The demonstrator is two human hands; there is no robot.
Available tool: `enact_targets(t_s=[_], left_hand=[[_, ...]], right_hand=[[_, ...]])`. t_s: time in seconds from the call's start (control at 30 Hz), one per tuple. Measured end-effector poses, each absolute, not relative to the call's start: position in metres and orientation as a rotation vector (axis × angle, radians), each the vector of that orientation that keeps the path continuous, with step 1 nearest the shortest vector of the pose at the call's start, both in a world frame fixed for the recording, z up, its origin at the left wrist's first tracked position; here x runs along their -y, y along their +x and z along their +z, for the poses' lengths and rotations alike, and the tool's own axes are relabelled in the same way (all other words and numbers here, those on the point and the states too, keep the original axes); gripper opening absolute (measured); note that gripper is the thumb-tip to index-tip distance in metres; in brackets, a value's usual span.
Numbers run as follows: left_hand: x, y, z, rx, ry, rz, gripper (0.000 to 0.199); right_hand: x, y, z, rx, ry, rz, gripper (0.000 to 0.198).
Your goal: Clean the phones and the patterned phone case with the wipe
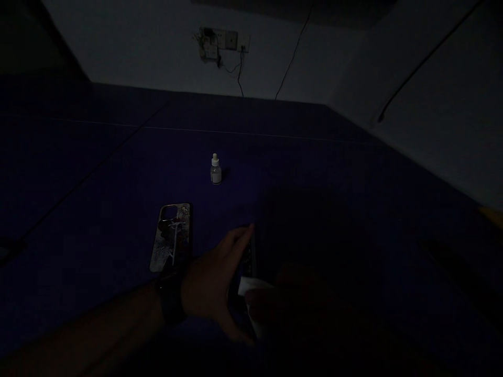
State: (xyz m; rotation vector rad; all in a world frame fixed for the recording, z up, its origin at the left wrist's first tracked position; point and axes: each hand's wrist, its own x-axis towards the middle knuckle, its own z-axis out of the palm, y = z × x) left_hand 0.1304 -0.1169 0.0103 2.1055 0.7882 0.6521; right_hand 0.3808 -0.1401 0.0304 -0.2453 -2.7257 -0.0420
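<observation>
The light is very dim. My left hand (214, 280), with a dark watch (171, 296) on its wrist, grips a dark, flat, phone-like device (249, 255) between thumb and fingers. Most of that device is hidden by my hands and the shadow. My right hand (286, 298), barely visible, holds a white wipe (253, 284) against the device; whether it is tissue or cloth I cannot tell. Left of my left hand lies a phone case (172, 238) with a printed picture and a camera cutout. Farther back stands a small dropper bottle (216, 173) with a white cap.
The surface (118, 173) is dark blue. Power sockets (223, 41) with plugs and hanging cables are on the back wall. A dark cable (428, 63) runs down the right wall. A dim dark object (11, 248) lies at the left edge.
</observation>
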Motion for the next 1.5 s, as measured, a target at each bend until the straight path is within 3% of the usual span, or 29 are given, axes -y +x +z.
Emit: enact_targets(t_s=[0.97,1.2,1.5], left_hand=[[0.118,0.130,0.016,-0.785,2.069,0.630,0.168],[0.119,0.129,0.018,-0.778,2.093,0.646,0.154],[0.119,0.130,0.019,-0.792,2.109,0.639,0.158]], right_hand=[[0.142,0.381,0.029,2.678,-0.250,0.184,0.024],[0.143,0.379,0.030,2.638,-0.343,0.226,0.025],[0.147,0.382,0.034,2.633,-0.371,0.245,0.024]])
